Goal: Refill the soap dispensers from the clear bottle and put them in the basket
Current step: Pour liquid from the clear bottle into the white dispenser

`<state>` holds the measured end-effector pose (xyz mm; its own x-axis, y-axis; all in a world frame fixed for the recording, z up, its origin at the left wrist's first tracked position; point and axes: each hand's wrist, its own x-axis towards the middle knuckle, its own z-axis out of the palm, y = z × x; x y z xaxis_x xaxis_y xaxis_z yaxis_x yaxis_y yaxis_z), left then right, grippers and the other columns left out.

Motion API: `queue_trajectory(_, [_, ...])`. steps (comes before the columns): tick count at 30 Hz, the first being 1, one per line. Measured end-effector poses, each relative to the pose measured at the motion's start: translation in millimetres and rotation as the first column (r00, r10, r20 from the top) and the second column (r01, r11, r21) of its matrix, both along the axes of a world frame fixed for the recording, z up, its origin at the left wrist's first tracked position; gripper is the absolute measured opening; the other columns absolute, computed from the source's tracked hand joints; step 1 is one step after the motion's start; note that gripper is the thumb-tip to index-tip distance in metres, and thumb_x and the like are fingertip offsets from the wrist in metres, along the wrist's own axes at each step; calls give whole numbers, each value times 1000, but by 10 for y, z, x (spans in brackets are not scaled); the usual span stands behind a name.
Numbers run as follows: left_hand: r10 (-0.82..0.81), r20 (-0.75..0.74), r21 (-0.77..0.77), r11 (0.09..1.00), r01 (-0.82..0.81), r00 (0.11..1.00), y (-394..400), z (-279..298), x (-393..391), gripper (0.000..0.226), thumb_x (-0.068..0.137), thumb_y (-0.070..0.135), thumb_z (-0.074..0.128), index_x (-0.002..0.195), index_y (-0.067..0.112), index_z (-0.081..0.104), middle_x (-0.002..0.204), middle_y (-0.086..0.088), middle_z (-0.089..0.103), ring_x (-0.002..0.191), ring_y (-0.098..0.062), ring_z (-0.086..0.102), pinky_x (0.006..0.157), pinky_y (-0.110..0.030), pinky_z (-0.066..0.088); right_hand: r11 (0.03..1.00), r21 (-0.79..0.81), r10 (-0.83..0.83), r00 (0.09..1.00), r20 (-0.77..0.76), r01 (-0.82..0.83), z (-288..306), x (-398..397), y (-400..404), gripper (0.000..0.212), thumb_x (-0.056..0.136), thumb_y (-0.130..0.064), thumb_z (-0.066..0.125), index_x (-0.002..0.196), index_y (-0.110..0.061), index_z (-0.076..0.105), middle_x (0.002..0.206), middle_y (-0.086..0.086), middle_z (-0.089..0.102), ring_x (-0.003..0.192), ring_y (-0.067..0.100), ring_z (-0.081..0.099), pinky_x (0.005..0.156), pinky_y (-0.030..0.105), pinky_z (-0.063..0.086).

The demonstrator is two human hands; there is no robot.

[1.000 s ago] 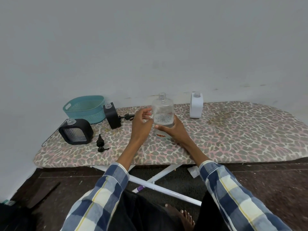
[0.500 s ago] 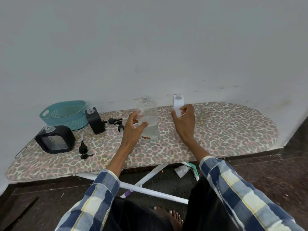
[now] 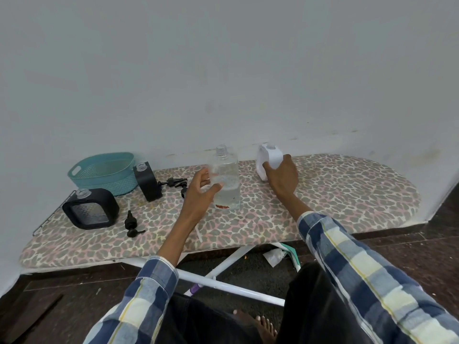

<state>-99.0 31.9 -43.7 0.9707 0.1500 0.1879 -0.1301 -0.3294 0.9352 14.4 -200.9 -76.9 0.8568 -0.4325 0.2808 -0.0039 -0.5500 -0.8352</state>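
The clear bottle stood uncapped on the ironing board, roughly half full of clear liquid. The left hand curled loosely beside it, perhaps just touching. Right of the bottle, the right hand gripped a tilted white dispenser. Left of the bottle stood two black dispensers, pumps off, and the teal basket, seemingly empty.

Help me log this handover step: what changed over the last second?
The right hand let go of the clear bottle, reached right and gripped the white dispenser, now tilted. The left hand keeps the bottle upright. Both black dispensers and basket stayed put.
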Motion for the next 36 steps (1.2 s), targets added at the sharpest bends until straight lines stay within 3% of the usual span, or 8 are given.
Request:
queue_trajectory(7, [344, 355, -249, 931, -267, 869, -137, 74, -265, 8, 101, 14, 67, 105, 7, 69, 93, -8, 70, 79, -13, 63, 73, -27, 53, 898, 383, 130, 963, 237, -216, 87, -573, -257, 27, 100, -41, 70, 103, -15, 64, 91, -1, 64, 75, 10, 59, 66, 22, 44])
queue_trajectory(10, [191, 307, -248, 962, -115, 932, -244, 82, -368, 20, 103, 18, 67, 96, -1, 69, 78, -20, 68, 64, -18, 62, 61, -23, 51, 784, 484, 292, 918, 268, -390, 14, -821, -450, 38, 95, -47, 69, 90, -11, 62, 79, 4, 56, 69, 14, 51, 65, 29, 43])
queue_trajectory(14, [51, 215, -192, 981, -9, 975, -464, 5, -534, 28, 100, 38, 72, 102, 10, 71, 88, -12, 74, 67, -20, 68, 59, -23, 52, 624, 563, 487, 833, 264, -543, -7, -1132, -504, 65, 88, -56, 72, 110, 5, 66, 98, 35, 60, 85, 26, 56, 77, 43, 44])
queue_trajectory(22, [-110, 89, -171, 977, 124, 990, -560, -93, -812, 36, 88, 36, 84, 117, 18, 72, 98, -1, 80, 84, -19, 76, 61, -31, 62, 527, 500, 634, 710, 307, -687, 266, -1472, -113, 20, 102, -30, 68, 117, -25, 81, 109, 14, 80, 97, 30, 75, 90, 42, 59])
queue_trajectory(26, [-42, 157, -211, 975, 75, 987, -282, -96, -840, 22, 90, 19, 83, 109, 18, 73, 92, 1, 79, 83, -16, 77, 63, -29, 62, 572, 431, 618, 712, 333, -698, 290, -1458, 103, 37, 98, -47, 71, 116, -15, 78, 105, 6, 81, 96, 23, 77, 84, 32, 63])
queue_trajectory(29, [128, 213, -302, 951, -59, 969, -13, -148, -787, 20, 92, 18, 81, 110, 13, 73, 96, -8, 76, 87, -27, 76, 66, -35, 65, 712, 408, 477, 820, 317, -572, 189, -1297, 213, 45, 96, -59, 68, 112, -17, 76, 98, 0, 78, 90, 19, 73, 82, 38, 63])
queue_trajectory(33, [372, 173, -423, 864, -272, 912, 388, -239, -590, 46, 93, 29, 82, 134, 15, 65, 112, -1, 75, 95, -15, 77, 74, -33, 64, 825, 295, 422, 873, 245, -482, 85, -1015, 295, 51, 89, -54, 80, 128, -25, 62, 121, -6, 68, 107, 13, 67, 92, 40, 60])
queue_trajectory(36, [438, 147, -334, 866, -373, 887, 564, -338, -452, 41, 91, 35, 84, 121, 17, 64, 101, 5, 71, 84, -5, 69, 77, -31, 54, 789, 263, 536, 831, 148, -556, 54, -834, 420, 77, 80, -53, 89, 140, -29, 47, 134, -4, 59, 119, 11, 61, 95, 31, 54])
